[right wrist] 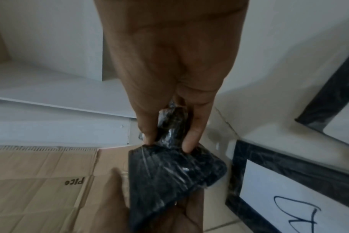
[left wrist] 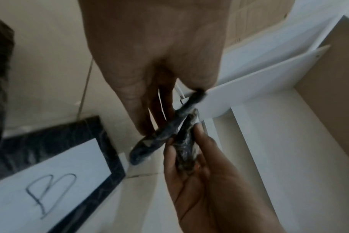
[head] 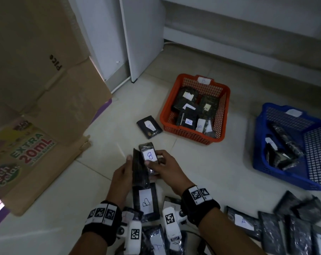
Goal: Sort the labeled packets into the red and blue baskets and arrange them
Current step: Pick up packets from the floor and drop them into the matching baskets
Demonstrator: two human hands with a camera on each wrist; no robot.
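Left hand: grips a dark packet edge-on.
Right hand: pinches the B-labelled packet, touching the first, above the floor.
Baskets: red basket, blue basket beyond.

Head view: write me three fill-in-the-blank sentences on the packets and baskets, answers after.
1. The packet pinched by the right hand bears the letter ____.
2. One packet lies on the floor just outside the ____ basket.
3. The blue basket holds ____ packets than the red one.

B; red; fewer
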